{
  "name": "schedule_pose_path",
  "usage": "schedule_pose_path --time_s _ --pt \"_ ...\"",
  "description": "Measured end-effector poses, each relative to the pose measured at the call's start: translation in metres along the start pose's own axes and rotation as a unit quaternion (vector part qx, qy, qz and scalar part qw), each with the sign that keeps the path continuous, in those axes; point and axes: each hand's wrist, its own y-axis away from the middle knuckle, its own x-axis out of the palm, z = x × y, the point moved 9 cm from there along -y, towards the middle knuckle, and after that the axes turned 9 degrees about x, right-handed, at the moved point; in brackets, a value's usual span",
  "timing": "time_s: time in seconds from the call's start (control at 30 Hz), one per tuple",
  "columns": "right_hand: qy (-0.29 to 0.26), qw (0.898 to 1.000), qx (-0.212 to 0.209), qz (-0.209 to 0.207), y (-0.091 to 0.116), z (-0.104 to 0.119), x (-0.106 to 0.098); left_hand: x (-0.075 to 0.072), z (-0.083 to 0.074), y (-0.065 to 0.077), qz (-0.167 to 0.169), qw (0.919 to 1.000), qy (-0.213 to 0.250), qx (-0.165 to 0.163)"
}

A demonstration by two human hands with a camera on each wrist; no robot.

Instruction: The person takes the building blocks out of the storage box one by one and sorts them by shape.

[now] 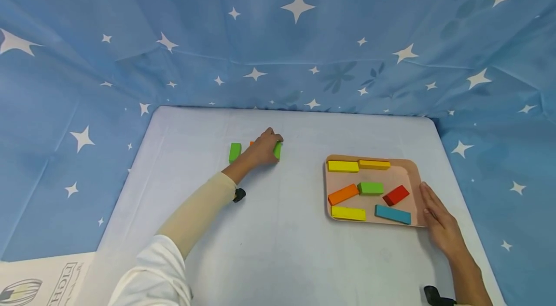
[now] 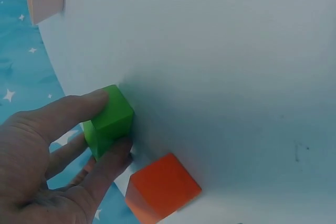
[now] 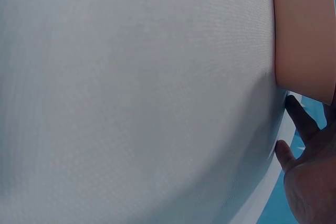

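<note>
Ten blocks in view, three on the white table [image 1: 278, 253] and seven in the tray [image 1: 404, 174].

Item: one green block [image 2: 115, 121], left of the tray, pinched between the thumb and fingers of my left hand [image 1: 263, 148]; the hand is closed down to the block's width. Whether its base touches the cloth, I cannot tell.

Item: one orange block [image 2: 164, 184], near the pinched one, mostly hidden behind my left hand in the head view.

Item: one second green block [image 1: 235, 152], farther left, lying apart.

Item: my right hand [image 1: 444, 228], fingers extended and nearly straight along the outer right end of the tray, gripping no block. How firmly it presses, I cannot tell.

Tray contents: upper yellow block [image 1: 343, 166] and amber block [image 1: 374, 165], end to end by the far wall; slanting orange block [image 1: 343, 194] and tray green block [image 1: 370, 188], mid-tray; red block [image 1: 396, 195], tilted toward the right; lower yellow block [image 1: 348, 213] and blue block [image 1: 393, 214], along the near side.

Surround: blue star-patterned cloth [image 1: 278, 31]; printed sheet [image 1: 43, 279], lower left.
</note>
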Motion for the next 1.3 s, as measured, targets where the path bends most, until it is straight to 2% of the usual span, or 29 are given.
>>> schedule_pose_path --time_s 0.4,0.8,1.0,1.3 --pt "-0.008 1.000 0.016 0.009 0.001 -0.002 0.000 0.001 0.005 0.008 -0.004 1.0000 0.002 -0.008" --pt "-0.006 1.000 0.006 0.004 0.000 -0.001 0.000 0.001 0.006 0.013 -0.004 0.9997 0.010 -0.023" --pt "-0.006 1.000 0.002 0.003 0.000 0.000 -0.001 -0.001 0.005 0.014 0.000 0.9999 0.002 -0.016" --pt "-0.006 1.000 -0.011 -0.005 -0.001 0.001 -0.002 -0.016 -0.008 0.016 0.010 0.9999 -0.011 0.003"
